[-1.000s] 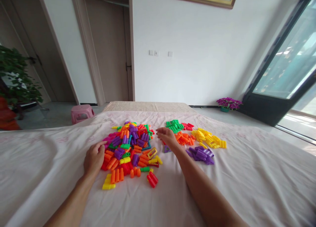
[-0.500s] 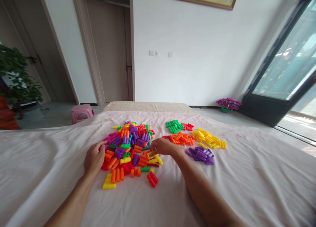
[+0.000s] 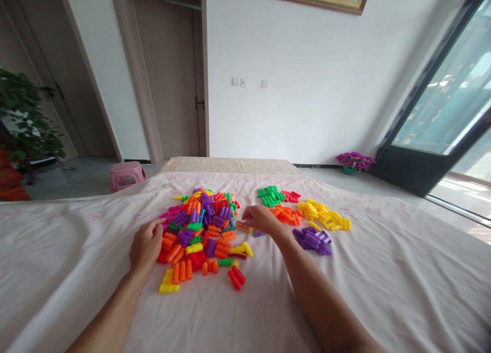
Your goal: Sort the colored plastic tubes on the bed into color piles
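Note:
A mixed pile of colourful plastic tube-shaped building blocks lies on the pale cloth. My left hand rests against the pile's left side, fingers loosely stretched towards pink blocks, with no block visibly gripped. Just right of the pile, my right hand is low over the cloth, fingertips pinched on a yellow-orange block. A purple block shows partly beneath that hand. Beyond it lie sorted groups: green blocks, red blocks, orange blocks, yellow blocks and purple blocks.
The wrinkled floral cloth covers the wide surface beneath the blocks. A pink stool stands on the floor at left, near a leafy plant. Purple flowers in a green pot are by the glass door.
My right hand has shifted right, away from the pile's edge, carrying the yellow-orange block with it. My left hand stays where it was.

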`<state>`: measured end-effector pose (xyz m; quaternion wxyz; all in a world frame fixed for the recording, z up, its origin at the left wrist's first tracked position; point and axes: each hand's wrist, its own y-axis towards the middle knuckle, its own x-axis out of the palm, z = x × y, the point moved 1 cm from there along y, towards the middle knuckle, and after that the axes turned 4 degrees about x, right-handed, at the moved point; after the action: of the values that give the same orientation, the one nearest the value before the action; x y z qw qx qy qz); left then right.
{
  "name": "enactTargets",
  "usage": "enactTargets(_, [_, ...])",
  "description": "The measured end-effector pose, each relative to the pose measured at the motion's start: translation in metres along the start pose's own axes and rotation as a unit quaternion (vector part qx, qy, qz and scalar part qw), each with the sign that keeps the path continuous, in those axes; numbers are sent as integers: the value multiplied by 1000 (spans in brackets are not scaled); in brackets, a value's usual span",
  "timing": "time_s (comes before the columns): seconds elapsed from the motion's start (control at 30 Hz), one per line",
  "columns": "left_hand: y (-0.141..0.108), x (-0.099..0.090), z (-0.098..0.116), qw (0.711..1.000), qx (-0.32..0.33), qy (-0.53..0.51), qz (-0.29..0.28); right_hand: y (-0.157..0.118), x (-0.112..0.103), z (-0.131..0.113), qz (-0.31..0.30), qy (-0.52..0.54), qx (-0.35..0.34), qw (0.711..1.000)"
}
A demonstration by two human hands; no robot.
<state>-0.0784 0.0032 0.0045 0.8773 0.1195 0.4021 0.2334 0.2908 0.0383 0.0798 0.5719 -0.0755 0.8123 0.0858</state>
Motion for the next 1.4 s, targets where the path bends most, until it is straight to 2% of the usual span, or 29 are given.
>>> enactTargets(0.23, [-1,0,-3,1000,-4,-7,-4,-2,8,-11,-43,40,-89,994])
enactTargets(0.5, [1,2,-4,1000,5,-4,-1,-9,27,-31,-53,-46,-201,977])
enactTargets(0.9, [1,1,-3,1000,4,-3,-1,-14,25,-39,-78,-105,-185,974])
enactTargets(1.03, [2,1,-4,1000,2,-5,-1,-14,18,-38,-75,-89,-155,981])
enactTargets(1.13, [1,0,-1,1000,4,-3,-2,-11,2,-27,-45,-53,-110,991])
enactTargets(1.27, [-1,-3,2,1000,3,1,-2,-10,-29,0,-2,-38,-17,999])
enactTargets(1.4, [0,-2,1,1000,0,4,-4,-17,-53,31,21,-67,80,994])
